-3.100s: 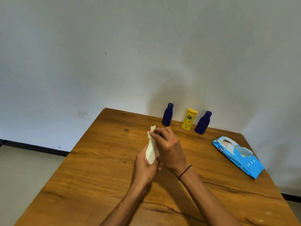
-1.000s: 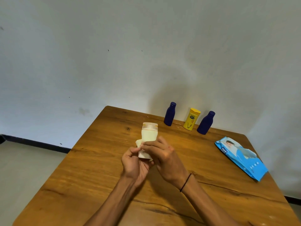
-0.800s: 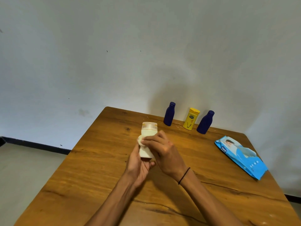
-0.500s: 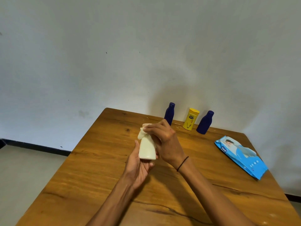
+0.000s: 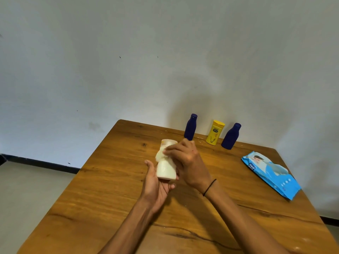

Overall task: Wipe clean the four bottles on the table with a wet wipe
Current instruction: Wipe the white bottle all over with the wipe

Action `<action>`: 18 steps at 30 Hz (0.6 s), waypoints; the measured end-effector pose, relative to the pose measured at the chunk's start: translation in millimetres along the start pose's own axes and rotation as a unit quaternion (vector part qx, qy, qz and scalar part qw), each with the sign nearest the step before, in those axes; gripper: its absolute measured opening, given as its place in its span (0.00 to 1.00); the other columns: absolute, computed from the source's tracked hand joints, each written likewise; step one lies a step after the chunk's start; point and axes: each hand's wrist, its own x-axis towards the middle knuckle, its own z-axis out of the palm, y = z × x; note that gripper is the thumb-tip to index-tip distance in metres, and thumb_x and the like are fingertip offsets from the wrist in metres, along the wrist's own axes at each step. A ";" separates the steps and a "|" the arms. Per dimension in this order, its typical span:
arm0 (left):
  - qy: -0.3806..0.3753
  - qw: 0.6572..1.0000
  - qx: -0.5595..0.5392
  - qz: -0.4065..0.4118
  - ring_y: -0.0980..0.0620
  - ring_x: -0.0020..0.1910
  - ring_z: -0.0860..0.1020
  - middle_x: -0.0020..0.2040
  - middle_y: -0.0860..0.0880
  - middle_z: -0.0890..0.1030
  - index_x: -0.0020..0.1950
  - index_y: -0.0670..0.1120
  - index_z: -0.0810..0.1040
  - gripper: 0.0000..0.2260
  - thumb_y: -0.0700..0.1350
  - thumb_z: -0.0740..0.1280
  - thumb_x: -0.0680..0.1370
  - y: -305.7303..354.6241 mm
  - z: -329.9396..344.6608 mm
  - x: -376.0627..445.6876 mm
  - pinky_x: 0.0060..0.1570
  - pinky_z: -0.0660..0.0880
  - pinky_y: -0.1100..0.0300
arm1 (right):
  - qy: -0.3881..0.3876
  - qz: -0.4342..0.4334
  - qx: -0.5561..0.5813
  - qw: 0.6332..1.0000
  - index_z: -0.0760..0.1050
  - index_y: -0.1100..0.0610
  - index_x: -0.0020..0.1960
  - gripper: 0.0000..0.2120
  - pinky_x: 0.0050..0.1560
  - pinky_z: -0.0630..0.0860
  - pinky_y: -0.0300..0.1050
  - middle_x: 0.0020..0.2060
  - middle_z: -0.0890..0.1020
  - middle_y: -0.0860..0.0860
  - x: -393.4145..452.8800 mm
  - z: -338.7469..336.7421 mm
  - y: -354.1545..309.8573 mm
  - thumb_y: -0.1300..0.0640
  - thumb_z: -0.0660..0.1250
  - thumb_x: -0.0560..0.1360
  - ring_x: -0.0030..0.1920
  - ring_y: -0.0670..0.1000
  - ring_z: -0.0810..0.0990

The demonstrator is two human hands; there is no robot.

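1. Over the middle of the table (image 5: 110, 189), I see a cream bottle (image 5: 166, 170) held upright above the wood; I cannot tell what is inside it.
2. Against the wall stand three more bottles, all capped and upright: a blue bottle (image 5: 190, 127), a yellow bottle (image 5: 215, 132) beside it, and a second blue one (image 5: 231, 136) to the right. Their contents are hidden.
3. Near the table's right edge lies a blue wipes pack (image 5: 271, 174), flat, well apart from the bottles.
4. On the pack I read "mee" in white; the rest is too small. The yellow bottle carries a dark oval logo I cannot read.
5. My left hand (image 5: 156, 186) cups the cream bottle's base, fingers curled around its lower half.
6. My right hand (image 5: 187, 162) presses a white wipe (image 5: 159, 155) against the bottle's neck, fingers close together and pinching the wipe. A dark band (image 5: 209, 187) circles that wrist.
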 end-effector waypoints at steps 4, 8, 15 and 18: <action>-0.001 1.000 0.024 -0.003 0.47 0.39 0.82 0.47 0.38 0.84 0.70 0.41 0.74 0.36 0.69 0.50 0.81 2.2 1.4 -1.8 0.28 0.77 0.60 | 0.048 0.062 0.028 0.997 0.82 0.59 0.59 0.15 0.55 0.77 0.58 0.57 0.84 0.53 11.5 3.6 3.8 0.60 0.75 0.73 0.58 0.54 0.76; 0.006 1.000 0.009 0.013 0.48 0.38 0.83 0.49 0.38 0.84 0.71 0.41 0.74 0.34 0.67 0.52 0.82 6.6 -0.7 1.6 0.27 0.79 0.61 | -0.010 0.048 0.075 0.996 0.83 0.56 0.59 0.12 0.55 0.75 0.51 0.57 0.84 0.49 1.3 4.1 -6.9 0.60 0.72 0.76 0.58 0.49 0.74; 0.014 1.000 -0.012 -0.007 0.48 0.39 0.81 0.50 0.37 0.83 0.71 0.38 0.75 0.37 0.69 0.53 0.81 3.8 -6.4 4.1 0.29 0.80 0.61 | -0.132 0.022 0.115 0.984 0.83 0.52 0.58 0.12 0.56 0.67 0.37 0.57 0.83 0.44 -21.5 -14.0 -11.8 0.58 0.66 0.78 0.59 0.40 0.70; -0.006 1.000 -0.022 -0.009 0.47 0.36 0.83 0.52 0.35 0.83 0.73 0.39 0.73 0.33 0.65 0.56 0.82 4.3 -4.5 1.0 0.28 0.81 0.61 | -0.099 0.079 0.171 0.977 0.82 0.54 0.56 0.14 0.57 0.76 0.44 0.56 0.80 0.46 -14.4 -22.0 -7.2 0.68 0.65 0.77 0.60 0.45 0.76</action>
